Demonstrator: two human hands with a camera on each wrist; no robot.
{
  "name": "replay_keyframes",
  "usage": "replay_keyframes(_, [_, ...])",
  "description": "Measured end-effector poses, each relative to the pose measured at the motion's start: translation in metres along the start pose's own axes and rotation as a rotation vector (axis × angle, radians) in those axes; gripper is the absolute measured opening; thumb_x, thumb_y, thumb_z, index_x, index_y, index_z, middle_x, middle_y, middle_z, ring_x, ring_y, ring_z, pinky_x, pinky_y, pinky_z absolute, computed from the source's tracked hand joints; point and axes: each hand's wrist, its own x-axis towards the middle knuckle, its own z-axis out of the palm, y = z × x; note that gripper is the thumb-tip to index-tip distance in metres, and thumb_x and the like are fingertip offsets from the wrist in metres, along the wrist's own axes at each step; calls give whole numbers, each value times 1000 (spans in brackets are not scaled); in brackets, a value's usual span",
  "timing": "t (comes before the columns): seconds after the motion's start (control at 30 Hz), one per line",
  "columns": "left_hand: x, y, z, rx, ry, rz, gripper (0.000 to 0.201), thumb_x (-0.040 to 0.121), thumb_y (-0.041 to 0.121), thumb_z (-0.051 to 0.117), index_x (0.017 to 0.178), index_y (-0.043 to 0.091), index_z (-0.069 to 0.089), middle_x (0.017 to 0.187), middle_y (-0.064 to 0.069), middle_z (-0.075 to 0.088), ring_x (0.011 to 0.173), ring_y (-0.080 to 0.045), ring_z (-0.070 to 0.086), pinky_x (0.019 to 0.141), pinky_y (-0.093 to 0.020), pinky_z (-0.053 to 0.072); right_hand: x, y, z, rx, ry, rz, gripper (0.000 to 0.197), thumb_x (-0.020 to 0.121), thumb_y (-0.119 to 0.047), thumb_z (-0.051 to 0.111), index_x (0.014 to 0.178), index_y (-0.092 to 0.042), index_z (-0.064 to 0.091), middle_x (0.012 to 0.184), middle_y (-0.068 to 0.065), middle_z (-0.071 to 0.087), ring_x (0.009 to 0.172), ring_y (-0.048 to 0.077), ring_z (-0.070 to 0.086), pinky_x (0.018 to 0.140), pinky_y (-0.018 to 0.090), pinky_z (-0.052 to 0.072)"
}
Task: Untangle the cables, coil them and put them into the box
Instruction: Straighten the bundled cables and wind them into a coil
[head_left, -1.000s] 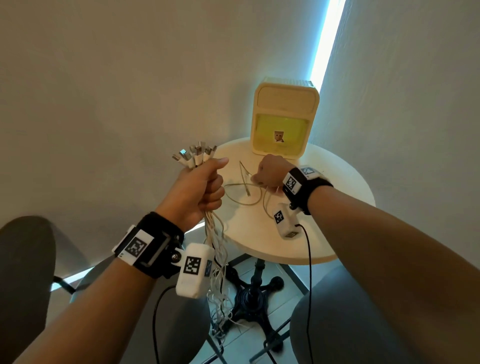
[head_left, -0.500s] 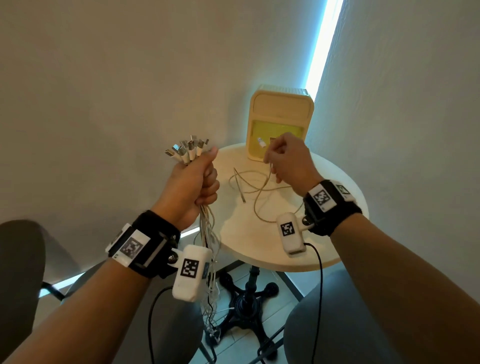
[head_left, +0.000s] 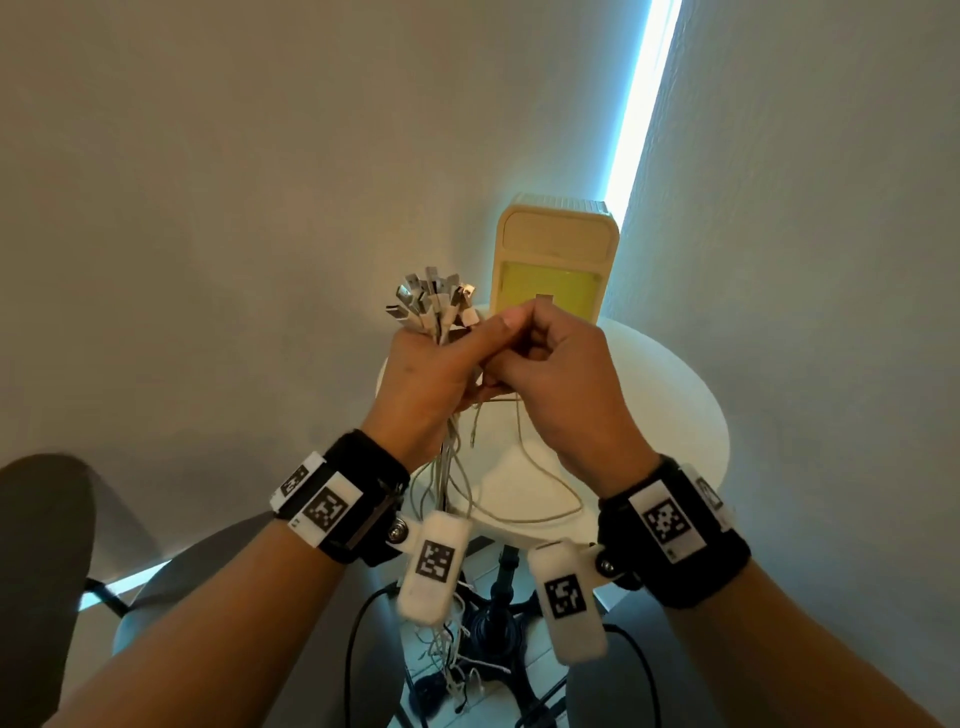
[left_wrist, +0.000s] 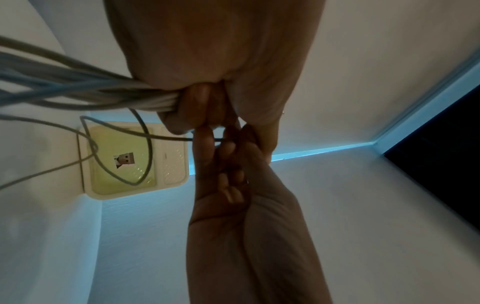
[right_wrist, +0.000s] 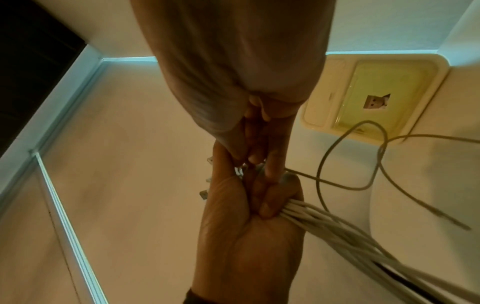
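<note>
Lower frame, head view: both wrists close together, forearms converging toward centre.

Left hand (head_left: 431, 379), centre frame, fist curled round the cable bundle (head_left: 444, 467). Bundle's long axis near vertical: plug ends (head_left: 431, 301) fan out above the fist, the cords hang straight down past the wrist toward the floor at bottom centre.

Right hand (head_left: 561, 384) touching the left, just right of it; fingers curled, pinching the end of a single loose cable (head_left: 524, 452) against the left thumb. Exact fingertip contact hidden between the hands. The loose cable loops down from the pinch onto the round table (head_left: 675, 415) and back up.

Judgement: the coming move turns on lining this end up parallel with the upright plugs. The right hand carries it; the left only has to open a finger and take it in.

Beyond the hands, upper centre: the box (head_left: 556, 244) upright at the table's far edge against the wall, well apart from the bundle. No cable in it yet.

Against the frame half a second back: the right hand was then out over the table near the box, apart from the left. It has come in and met the left fist. Left hand has risen slightly toward centre.
</note>
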Motion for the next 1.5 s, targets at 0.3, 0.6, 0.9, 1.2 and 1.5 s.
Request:
replay_keyframes(0.3, [-4, 2, -4, 129, 2, -31, 23, 107, 26, 63, 98, 10, 76, 85, -6, 78, 87, -25, 78, 85, -45, 65, -3, 7, 13, 3, 75, 8, 20, 88, 1, 73, 85, -14, 60, 80, 16, 67, 79, 44, 70, 71, 62, 62])
replay_keyframes(0.6, [0, 9, -12, 158, 40, -28, 39, 108, 30, 61, 74, 12, 62, 62, -11, 45, 54, -18, 46, 53, -28, 41, -4, 0, 20, -97, 20, -38, 19, 92, -15, 77, 93, -11, 58, 83, 4, 64, 76, 18, 64, 70, 39, 58])
replay_keyframes(0.9, [10, 26, -27, 12, 31, 10, 40, 111, 40, 55, 75, 24, 44, 62, 4, 31, 54, -12, 29, 49, -27, 30, -3, 7, 5, -64, -287, 127, 34, 95, -22, 77, 122, -17, 57, 95, 5, 69, 96, 30, 72, 97, 49, 60])
replay_keyframes(1.2, [32, 43, -50, -26, 92, 23, 46, 102, 25, 72, 70, 29, 39, 55, 6, 24, 44, -11, 17, 40, -21, 19, -36, 29, 22, -186, -434, 124, 24, 102, -41, 66, 100, -17, 71, 69, 4, 52, 59, 16, 48, 59, 36, 44])
replay_keyframes(1.5, [39, 43, -65, -111, 110, -38, 51, 106, 28, 65, 69, 29, 30, 53, 6, 21, 44, -11, 14, 39, -21, 18, -23, 37, -14, -525, -379, 101, 23, 101, -41, 67, 86, -27, 76, 83, 3, 76, 73, 25, 66, 74, 41, 55])
